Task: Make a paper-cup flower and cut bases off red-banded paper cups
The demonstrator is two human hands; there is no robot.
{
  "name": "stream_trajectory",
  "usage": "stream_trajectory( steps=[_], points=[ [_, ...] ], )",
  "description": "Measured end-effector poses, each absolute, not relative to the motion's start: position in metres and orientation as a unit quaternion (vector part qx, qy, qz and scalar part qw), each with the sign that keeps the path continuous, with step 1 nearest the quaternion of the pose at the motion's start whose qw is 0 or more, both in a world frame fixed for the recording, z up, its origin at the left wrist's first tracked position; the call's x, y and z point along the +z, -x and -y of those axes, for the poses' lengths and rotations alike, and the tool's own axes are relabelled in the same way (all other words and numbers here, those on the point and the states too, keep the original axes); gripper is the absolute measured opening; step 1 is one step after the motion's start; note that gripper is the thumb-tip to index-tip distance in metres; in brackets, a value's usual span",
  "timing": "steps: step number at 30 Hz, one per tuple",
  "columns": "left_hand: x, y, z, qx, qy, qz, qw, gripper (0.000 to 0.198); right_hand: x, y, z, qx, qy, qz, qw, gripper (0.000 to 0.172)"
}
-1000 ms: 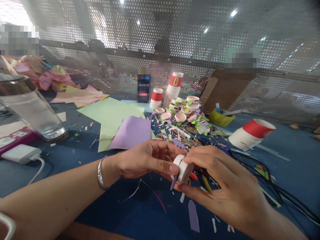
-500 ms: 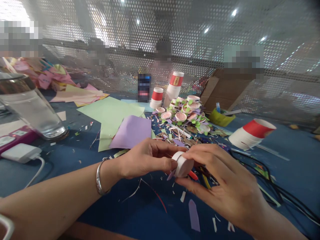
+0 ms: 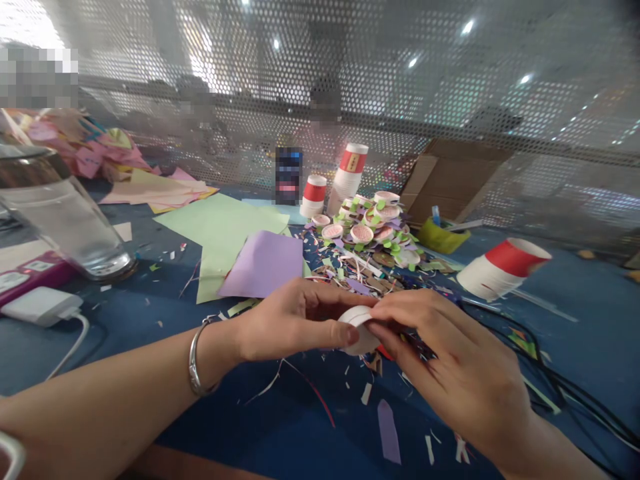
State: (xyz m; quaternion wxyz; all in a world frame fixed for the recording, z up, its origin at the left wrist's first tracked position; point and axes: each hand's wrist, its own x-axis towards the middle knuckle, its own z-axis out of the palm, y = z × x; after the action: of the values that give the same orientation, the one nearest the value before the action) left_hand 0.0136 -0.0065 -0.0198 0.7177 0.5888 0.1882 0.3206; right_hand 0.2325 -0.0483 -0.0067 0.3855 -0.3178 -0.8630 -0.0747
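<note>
- The left hand [image 3: 295,320] and the right hand [image 3: 450,367] pinch together a small white paper disc [image 3: 356,328].
- Its flat face points up and toward the near side.

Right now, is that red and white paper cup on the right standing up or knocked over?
Knocked over. The red and white paper cup lies on its side on the blue table.

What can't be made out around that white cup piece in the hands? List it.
Head view only:
- White round piece: its far side and underside are covered by the left hand and right hand.
- Red bit below the piece: mostly hidden by the right hand's fingers.
- Print on the discs in the pile: too small.
- Glass jar: top cut off by the left edge.
</note>
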Motion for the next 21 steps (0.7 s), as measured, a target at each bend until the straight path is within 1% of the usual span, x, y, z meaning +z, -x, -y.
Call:
stream_trajectory(
  steps=[3, 9, 14, 21],
  points=[
    [-0.0218, -0.015, 0.0074, 0.339, -0.585, -0.175, 0.716, 0.038, -0.0061, -0.2318, 0.0479, -0.08, 0.327, 0.857, 0.39, 0.021],
    [-0.0224, -0.0157, 0.005, 0.366, -0.602, -0.177, 0.687, 0.035, -0.0042, -0.2292, 0.0472, -0.098, 0.34, 0.845, 0.401, 0.019],
    [-0.0193, -0.0162, 0.0034, 0.383, -0.625, -0.186, 0.654, 0.026, -0.004, -0.2302, 0.0475, -0.108, 0.342, 0.847, 0.392, 0.016],
    [-0.0206, -0.015, 0.0025, 0.379, -0.637, -0.155, 0.653, 0.024, -0.0044, -0.2304, 0.0463, -0.123, 0.336, 0.848, 0.391, 0.021]
  ],
)
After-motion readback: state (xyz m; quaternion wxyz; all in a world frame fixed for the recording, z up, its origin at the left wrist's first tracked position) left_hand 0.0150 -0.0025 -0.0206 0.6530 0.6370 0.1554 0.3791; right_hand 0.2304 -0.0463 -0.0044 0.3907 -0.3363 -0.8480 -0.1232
